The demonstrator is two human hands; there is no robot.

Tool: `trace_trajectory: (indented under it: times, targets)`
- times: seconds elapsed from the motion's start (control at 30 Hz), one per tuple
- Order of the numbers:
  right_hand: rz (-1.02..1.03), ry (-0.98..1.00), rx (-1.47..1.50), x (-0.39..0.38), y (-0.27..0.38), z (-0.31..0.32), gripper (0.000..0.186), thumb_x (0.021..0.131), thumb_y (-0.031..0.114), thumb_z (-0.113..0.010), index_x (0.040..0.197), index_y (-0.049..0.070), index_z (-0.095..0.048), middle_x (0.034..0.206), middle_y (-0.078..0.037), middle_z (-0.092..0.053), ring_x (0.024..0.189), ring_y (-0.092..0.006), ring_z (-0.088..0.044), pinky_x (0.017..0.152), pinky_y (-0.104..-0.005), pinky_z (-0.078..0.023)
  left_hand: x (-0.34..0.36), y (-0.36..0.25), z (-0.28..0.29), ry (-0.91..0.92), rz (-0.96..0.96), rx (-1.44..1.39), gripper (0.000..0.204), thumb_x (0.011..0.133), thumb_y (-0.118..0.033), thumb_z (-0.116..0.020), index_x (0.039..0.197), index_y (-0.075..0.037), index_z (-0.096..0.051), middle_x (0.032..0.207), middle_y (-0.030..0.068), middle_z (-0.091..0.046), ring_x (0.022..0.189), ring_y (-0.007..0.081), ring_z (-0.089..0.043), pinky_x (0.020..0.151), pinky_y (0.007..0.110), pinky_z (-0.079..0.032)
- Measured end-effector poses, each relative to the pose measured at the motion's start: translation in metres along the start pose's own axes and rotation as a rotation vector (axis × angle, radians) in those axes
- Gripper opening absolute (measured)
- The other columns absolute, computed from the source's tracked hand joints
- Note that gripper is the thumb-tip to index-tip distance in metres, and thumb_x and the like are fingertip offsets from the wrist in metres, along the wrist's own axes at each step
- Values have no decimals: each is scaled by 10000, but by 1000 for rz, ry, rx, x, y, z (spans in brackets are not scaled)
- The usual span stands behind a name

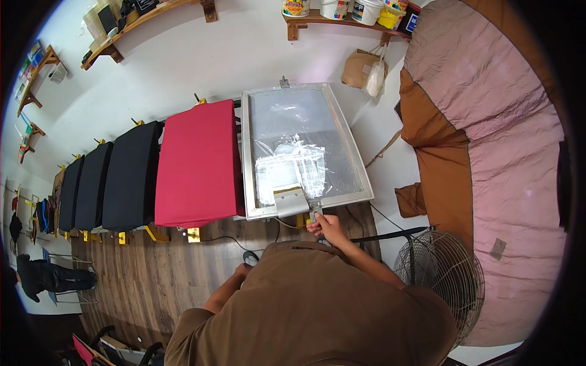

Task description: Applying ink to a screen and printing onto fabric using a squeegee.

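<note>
Labels: the white tub (333, 9) and yellow tub (390, 17) on the upper wooden shelf (311, 23) carry coloured printed labels; the black box (410, 19) beside them shows pale lettering on blue.

Position: the aluminium-edged printing screen (246, 152) sits level with the row of platens, directly right of the one dressed in red fabric (198, 165); further platens bear black fabric (131, 177). A flat grey tool (291, 202) lies on the screen's near end.

Grip: the right hand (328, 227) has its fingers closed on the metal clamp (315, 211) at the screen's near edge. The left hand (243, 269) is low beside the brown shirt (317, 305); its grip cannot be determined.

Obstructions: a wire-guarded fan (452, 287) stands near the right elbow; a cable (229, 238) trails across the wood-plank floor (146, 280).
</note>
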State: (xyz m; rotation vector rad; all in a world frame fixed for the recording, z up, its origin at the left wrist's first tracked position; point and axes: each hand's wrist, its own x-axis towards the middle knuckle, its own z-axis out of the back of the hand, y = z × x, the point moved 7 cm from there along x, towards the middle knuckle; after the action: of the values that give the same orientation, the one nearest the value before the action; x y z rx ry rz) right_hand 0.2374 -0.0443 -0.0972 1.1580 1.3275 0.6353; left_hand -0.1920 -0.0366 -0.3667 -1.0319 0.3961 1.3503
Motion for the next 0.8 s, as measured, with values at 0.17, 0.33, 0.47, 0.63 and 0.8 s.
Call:
trace_trajectory:
  times: [0.17, 0.33, 0.47, 0.63, 0.8]
  targets:
    - [1, -12, -20, 2, -5, 5, 480, 1058, 401, -538, 898, -41, -631, 994, -191, -760, 791, -193, -739, 626, -279, -570, -10, -10, 8, -4, 7, -80, 617, 798, -708, -647, 1087, -180, -783, 1155, 185, -724, 1139, 350, -675, 937, 418, -537]
    - [6, 24, -30, 1, 3, -2, 479, 1063, 393, -528, 899, -44, -632, 997, -190, -760, 797, -193, -739, 629, -280, -570, -2, 13, 1, -38, 6, -273, 623, 801, -707, -645, 1085, -170, -782, 1159, 184, -722, 1141, 351, -673, 938, 417, -536]
    - [5, 0, -39, -1, 0, 1, 477, 1068, 387, -517, 899, -44, -631, 997, -191, -759, 787, -193, -739, 625, -277, -569, -35, -22, 20, -7, 30, -141, 622, 803, -702, -649, 1091, -167, -781, 1170, 180, -720, 1156, 350, -667, 944, 418, -535]
    - [4, 0, -37, -1, 0, 0, 475, 1069, 392, -515, 912, -40, -634, 990, -190, -759, 782, -191, -739, 620, -275, -568, -42, -24, 21, 36, 39, -61, 626, 806, -696, -651, 1113, -164, -771, 1200, 186, -707, 1173, 347, -658, 953, 417, -533]
    - [-15, -6, -30, -2, -3, 1, 496, 1062, 425, -515, 931, -35, -641, 951, -168, -764, 769, -176, -733, 626, -267, -558, -46, -34, 24, 10, -9, 25, 650, 826, -736, -587, 1130, -190, -763, 1219, 181, -699, 1184, 356, -647, 969, 427, -525]
